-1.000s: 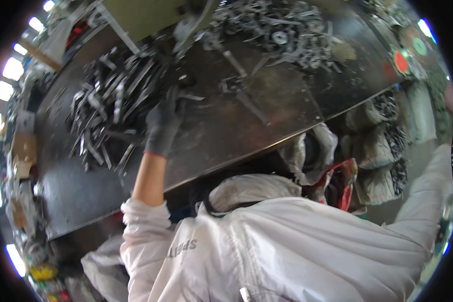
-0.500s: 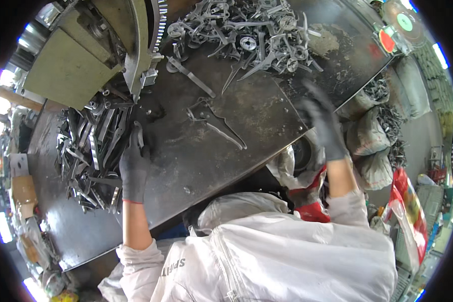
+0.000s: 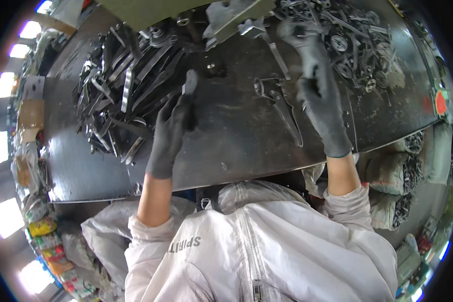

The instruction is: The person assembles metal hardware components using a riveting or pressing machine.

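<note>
My left hand (image 3: 170, 128), in a grey glove, is closed round a flat metal piece like a lever handle (image 3: 190, 82), whose rounded end sticks up past the fingers. It is beside a heap of dark metal handles (image 3: 128, 83). My right hand (image 3: 319, 100), also gloved, stretches forward over the table to the near left edge of a pile of silvery metal parts (image 3: 360, 43). Its fingers are extended and apart, the fingertips smeared by motion. Between my hands lies a plier-like metal assembly (image 3: 283, 108) with a long curved handle.
A greenish machine (image 3: 156, 10) overhangs the far side of the dark metal table (image 3: 211, 156). A metal bar (image 3: 278, 58) extends below its edge. White sacks of metal parts (image 3: 390, 173) stand beyond the table at the right, and stacked bags and cartons (image 3: 32, 113) at the left.
The view has swung to the right and down. My right hand has moved from over the table's right edge forward to the silvery pile. My left hand has drawn away from the handle heap.
</note>
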`<state>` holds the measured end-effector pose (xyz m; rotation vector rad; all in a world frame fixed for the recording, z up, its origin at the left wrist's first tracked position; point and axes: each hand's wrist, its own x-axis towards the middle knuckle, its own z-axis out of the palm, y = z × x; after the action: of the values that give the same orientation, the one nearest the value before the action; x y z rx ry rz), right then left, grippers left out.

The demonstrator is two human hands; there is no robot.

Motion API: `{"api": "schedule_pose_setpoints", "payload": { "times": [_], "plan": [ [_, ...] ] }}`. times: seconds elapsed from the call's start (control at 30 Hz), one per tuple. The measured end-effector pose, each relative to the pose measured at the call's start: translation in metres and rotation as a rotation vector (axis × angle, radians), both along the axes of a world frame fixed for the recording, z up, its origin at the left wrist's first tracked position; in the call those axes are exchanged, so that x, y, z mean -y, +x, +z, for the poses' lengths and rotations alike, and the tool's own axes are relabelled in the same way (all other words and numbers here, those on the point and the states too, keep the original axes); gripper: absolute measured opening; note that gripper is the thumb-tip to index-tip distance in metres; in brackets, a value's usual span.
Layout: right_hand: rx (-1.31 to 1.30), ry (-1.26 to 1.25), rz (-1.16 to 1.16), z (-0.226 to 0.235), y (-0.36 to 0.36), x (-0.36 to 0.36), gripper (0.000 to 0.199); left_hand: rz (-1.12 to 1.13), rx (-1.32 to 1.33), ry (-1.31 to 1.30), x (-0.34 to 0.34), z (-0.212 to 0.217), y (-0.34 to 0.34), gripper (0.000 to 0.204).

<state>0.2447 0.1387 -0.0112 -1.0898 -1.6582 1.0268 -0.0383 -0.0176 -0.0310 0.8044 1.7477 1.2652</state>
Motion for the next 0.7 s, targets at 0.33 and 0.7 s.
{"api": "schedule_pose_setpoints", "payload": {
  "times": [0.33,0.7],
  "plan": [
    [-0.413,-0.766,0.32,-0.019,-0.113,-0.02,0.024,-0.108,-0.04,0.052,-0.046,-0.011,-0.02,0.039],
    [-0.109,-0.373,0.446,-0.042,-0.137,-0.01,0.027,-0.176,-0.795,0.037,-0.054,-0.015,-0.033,0.027]
  ]
}}
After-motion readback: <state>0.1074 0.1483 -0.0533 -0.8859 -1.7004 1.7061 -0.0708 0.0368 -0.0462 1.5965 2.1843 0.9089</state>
